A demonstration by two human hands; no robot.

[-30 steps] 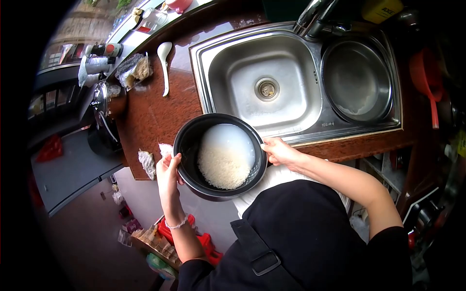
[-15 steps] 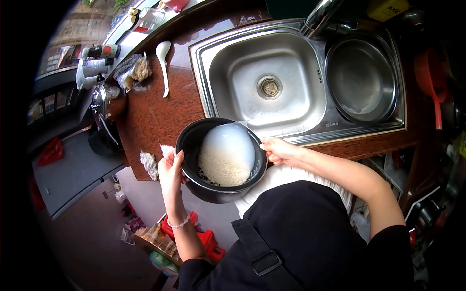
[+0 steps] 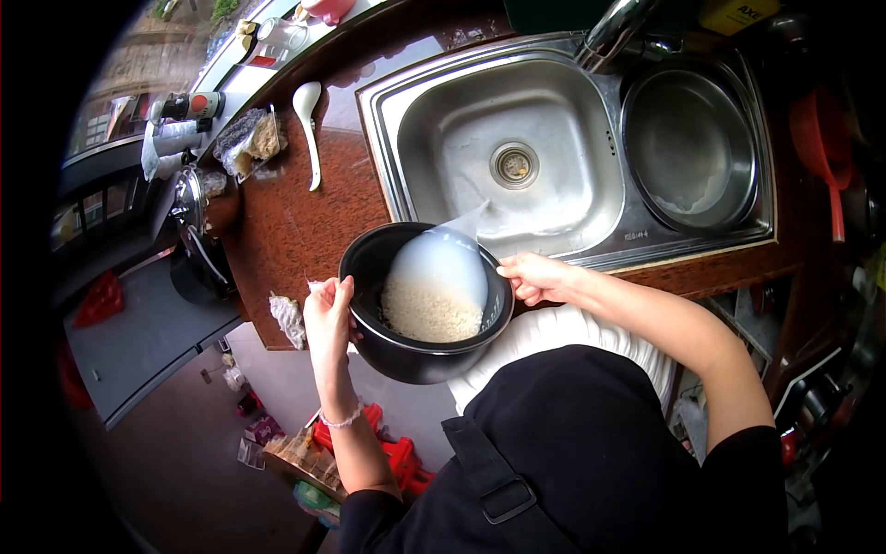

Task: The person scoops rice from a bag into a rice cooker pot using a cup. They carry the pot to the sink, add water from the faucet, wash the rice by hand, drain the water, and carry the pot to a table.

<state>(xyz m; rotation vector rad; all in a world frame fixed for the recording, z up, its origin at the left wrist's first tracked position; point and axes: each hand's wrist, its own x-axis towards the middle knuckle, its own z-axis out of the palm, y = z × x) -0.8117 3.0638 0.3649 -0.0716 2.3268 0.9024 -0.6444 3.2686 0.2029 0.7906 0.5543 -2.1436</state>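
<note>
Rice-cooker inner pot [image 3: 411, 358] is tilted at the near edge of the sink [image 3: 554, 138], between the hands; left hand [image 3: 328, 312] and right hand [image 3: 537, 279] grip opposite sides of its rim. Cloudy water [image 3: 454, 266] pours into the sink; rice [image 3: 429, 312] lies farther from it.

Your single camera sits on your own head and looks forward and steeply down. Your torso [image 3: 591, 443] fills the bottom of the frame, nearest the lens, while your left hand [image 3: 329, 309] and right hand [image 3: 535, 277] sit around mid-frame with the pot [image 3: 415, 362] between them. Beyond them, you face the sink [image 3: 452, 120] and the desk [image 3: 295, 222] across the upper part, with the window [image 3: 157, 55] at top left and the floor [image 3: 166, 452] at lower left. A wide lens bends the outer edges, and the desk's front slants up rightward.
</note>
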